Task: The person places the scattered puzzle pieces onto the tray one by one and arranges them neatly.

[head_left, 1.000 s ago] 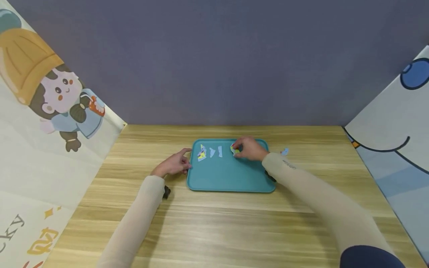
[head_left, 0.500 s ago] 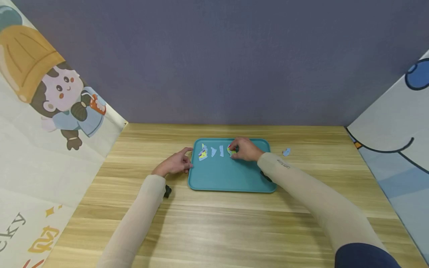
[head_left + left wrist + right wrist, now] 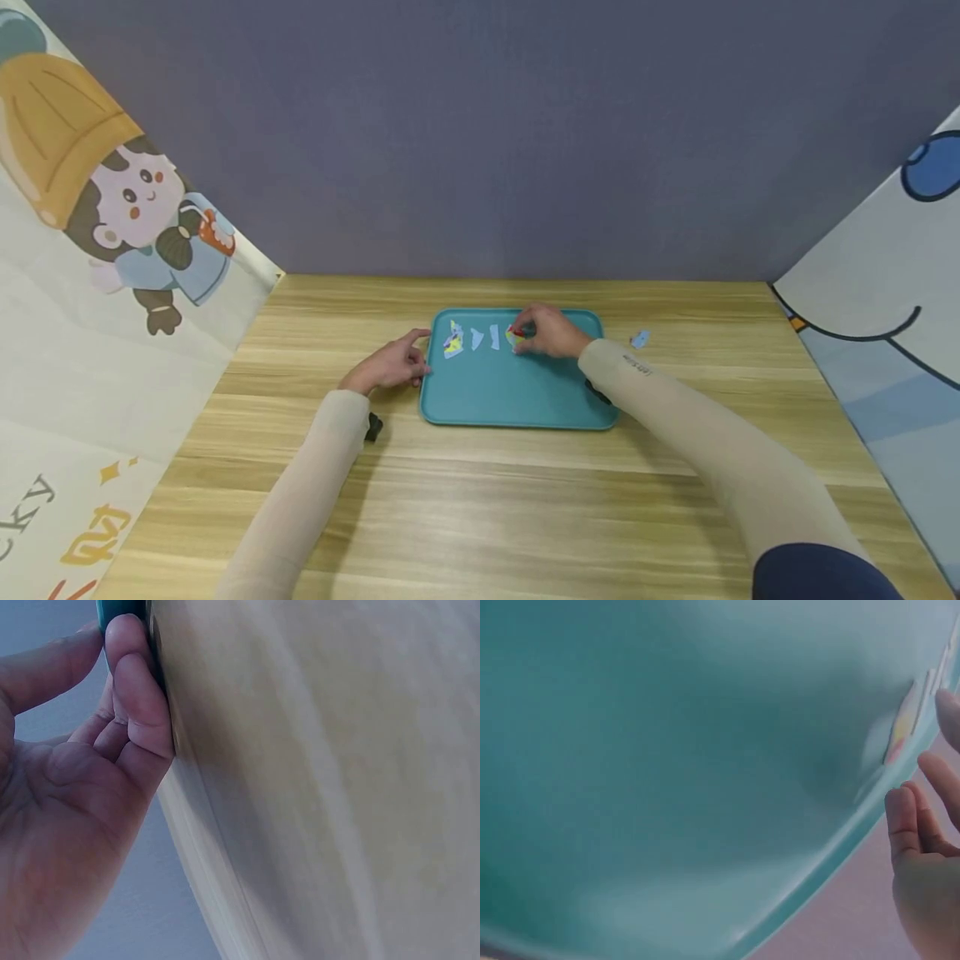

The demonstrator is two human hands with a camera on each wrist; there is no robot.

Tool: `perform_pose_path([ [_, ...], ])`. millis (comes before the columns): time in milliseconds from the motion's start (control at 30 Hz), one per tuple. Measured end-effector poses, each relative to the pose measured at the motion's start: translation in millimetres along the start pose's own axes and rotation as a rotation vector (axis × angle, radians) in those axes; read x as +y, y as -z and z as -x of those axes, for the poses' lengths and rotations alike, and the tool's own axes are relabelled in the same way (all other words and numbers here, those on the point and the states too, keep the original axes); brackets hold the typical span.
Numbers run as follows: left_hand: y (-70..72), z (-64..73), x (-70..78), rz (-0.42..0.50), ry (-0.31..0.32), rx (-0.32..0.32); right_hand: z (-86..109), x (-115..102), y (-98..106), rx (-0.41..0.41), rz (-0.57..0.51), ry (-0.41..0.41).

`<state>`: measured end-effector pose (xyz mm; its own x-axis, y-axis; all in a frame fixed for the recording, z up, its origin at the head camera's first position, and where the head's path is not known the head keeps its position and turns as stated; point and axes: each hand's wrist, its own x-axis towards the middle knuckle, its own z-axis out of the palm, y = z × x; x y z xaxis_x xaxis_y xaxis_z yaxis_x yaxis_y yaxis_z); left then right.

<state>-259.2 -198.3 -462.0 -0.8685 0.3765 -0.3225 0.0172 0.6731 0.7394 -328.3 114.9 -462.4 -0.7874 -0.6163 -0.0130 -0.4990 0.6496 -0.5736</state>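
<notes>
A teal tray (image 3: 517,392) lies on the wooden table. At its left edge my left hand (image 3: 390,365) holds the rim, thumb and a finger at it in the left wrist view. My right hand (image 3: 553,333) is over the tray's far part, thumb and fingers apart in the right wrist view. Its fingertips are right at a flat, irregular printed piece (image 3: 512,335) with yellow and red on it. To the left lie a narrow pale-blue piece (image 3: 494,337), a small pointed pale-blue piece (image 3: 477,338) and a larger yellow-and-purple printed shape (image 3: 453,341).
Another small pale-blue piece (image 3: 640,339) lies on the wooden table (image 3: 480,508) to the right of the tray. A dark grey wall (image 3: 510,142) rises behind the table. Cartoon-printed panels (image 3: 90,350) stand at both sides.
My right hand has moved slightly left with the yellow-and-red piece, which now sits closer to the narrow pale-blue one. The left hand has stayed at the rim.
</notes>
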Motion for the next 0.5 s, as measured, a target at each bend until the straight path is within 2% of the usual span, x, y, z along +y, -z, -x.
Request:
perform_pose_path([
  [200, 1.1, -1.5, -1.7, 0.0, 0.014, 0.003, 5.7, 2.3, 11.4, 0.05, 0.0, -0.008],
  [500, -0.2, -0.4, 1.2, 0.024, 0.023, -0.013, 19.3, 16.2, 25.2, 0.061, -0.009, -0.071],
])
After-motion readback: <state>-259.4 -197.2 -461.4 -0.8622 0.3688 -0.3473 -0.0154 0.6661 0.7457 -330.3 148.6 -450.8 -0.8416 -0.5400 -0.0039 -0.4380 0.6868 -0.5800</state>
